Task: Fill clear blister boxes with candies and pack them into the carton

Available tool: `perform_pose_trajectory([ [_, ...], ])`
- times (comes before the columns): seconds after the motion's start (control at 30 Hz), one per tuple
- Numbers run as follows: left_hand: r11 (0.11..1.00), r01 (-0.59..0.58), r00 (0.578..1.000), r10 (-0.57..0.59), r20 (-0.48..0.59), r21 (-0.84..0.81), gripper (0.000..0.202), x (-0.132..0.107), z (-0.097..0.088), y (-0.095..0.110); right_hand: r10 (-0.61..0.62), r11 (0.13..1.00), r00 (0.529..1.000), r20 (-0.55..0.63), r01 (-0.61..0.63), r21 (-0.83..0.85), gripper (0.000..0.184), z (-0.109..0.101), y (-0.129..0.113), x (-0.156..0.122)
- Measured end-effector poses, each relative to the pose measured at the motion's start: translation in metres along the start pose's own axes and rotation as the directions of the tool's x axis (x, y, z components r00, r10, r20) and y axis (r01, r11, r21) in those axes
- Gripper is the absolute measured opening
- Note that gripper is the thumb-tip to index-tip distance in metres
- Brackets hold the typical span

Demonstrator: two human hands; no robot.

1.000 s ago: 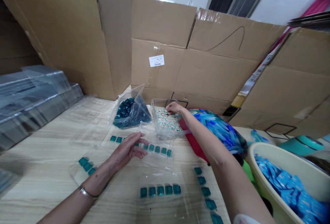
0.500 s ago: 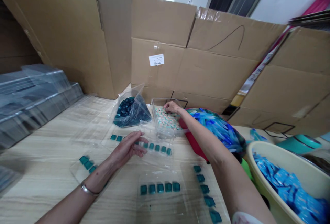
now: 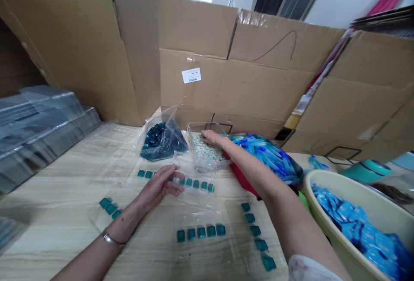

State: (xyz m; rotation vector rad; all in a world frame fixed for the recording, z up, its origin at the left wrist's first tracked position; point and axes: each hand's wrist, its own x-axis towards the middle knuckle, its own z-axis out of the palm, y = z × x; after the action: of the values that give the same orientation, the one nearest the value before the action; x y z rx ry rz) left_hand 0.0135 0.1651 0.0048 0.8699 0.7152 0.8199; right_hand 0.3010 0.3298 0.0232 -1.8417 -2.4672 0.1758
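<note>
My right hand (image 3: 211,137) dips into a clear plastic box (image 3: 207,168) of small pale and teal pieces (image 3: 207,151). Its fingers are drawn together and point down; whatever is between them is hidden. My left hand (image 3: 164,181), fingers apart, hovers over or rests on a clear plastic sheet or tray with a row of teal squares (image 3: 196,183), covering part of the row. More teal squares lie on clear plastic: a row (image 3: 201,232) in front, a slanted row (image 3: 255,230) at right, and several (image 3: 111,208) beside my left forearm.
An open clear bag of dark teal squares (image 3: 163,140) stands behind my left hand. Blue strips (image 3: 265,153) fill a red-edged bag near my right forearm. A cream tub (image 3: 310,186) holds blue packets. Clear plastic boxes (image 3: 48,130) are stacked at left. Cardboard (image 3: 258,86) walls the back.
My right hand has sunk a little lower among the small pieces, its fingers now more hidden. My left hand stays over the row. The view has shifted slightly.
</note>
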Motion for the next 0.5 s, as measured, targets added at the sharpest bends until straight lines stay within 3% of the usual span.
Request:
perform_pose_trajectory([
  [0.3, 1.0, -0.002, 1.0, 0.002, -0.005, 0.004, 0.028, -0.0009, 0.0011, 0.0021, 0.097, 0.99, 0.992, -0.078, -0.089, 0.106, 0.022, -0.0034, 0.0049, 0.0002],
  [0.5, 1.0, -0.013, 1.0, 0.013, 0.007, 0.007, 0.03, -0.001, 0.0001, 0.0007, 0.101, 0.976, 0.994, -0.05, -0.09, 0.198, 0.014, -0.0028, 0.0065, 0.002],
])
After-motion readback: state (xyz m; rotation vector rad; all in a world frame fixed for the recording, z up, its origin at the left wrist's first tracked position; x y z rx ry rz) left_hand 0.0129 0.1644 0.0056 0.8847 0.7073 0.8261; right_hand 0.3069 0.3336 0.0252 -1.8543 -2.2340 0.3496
